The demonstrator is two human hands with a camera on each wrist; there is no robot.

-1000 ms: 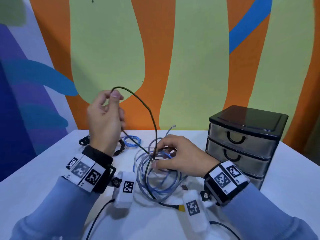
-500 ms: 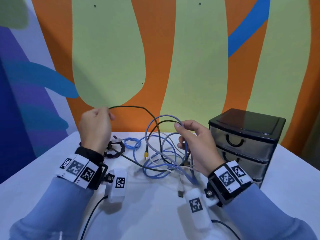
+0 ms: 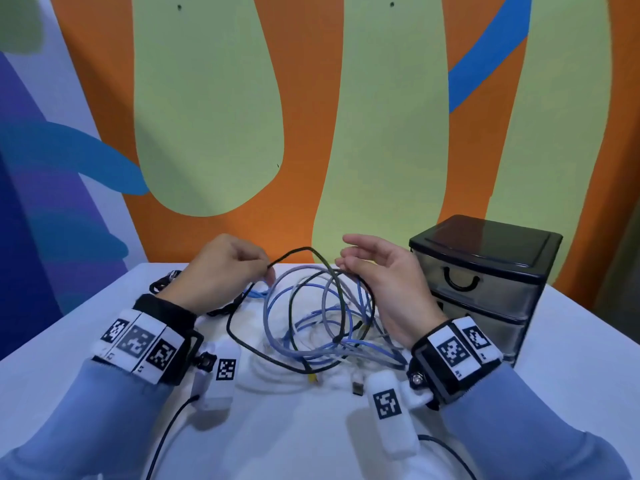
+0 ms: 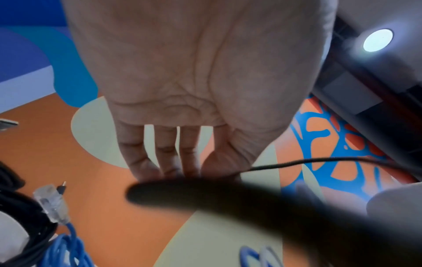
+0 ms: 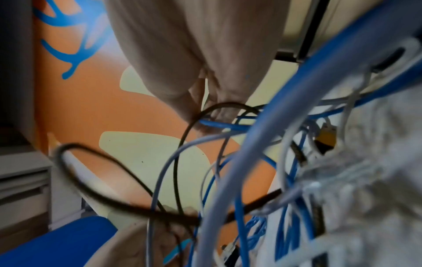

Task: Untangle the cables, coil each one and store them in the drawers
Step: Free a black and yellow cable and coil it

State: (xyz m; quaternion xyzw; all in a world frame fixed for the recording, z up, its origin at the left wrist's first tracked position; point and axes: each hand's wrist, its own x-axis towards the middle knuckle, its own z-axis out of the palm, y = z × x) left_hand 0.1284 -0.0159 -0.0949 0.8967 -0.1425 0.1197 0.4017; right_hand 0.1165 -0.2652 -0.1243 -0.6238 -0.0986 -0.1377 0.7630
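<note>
Still untangling: drawers (image 3: 485, 289) closed at three o'clock, tangle (image 3: 322, 323) mid-table, our left hand (image 3: 221, 268) pinching the black cable (image 3: 301, 251), right hand (image 3: 384, 271) loosely open through the loops; next we draw black free

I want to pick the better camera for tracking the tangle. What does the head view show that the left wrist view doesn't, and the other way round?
Only the head view shows the drawer unit, drawers closed, the right hand, the whole looped tangle and the yellow-tipped plug.

Only the left wrist view shows the left hand's palm and a clear network plug on a blue cable.

Both show the left hand pinching the thin black cable.
</note>
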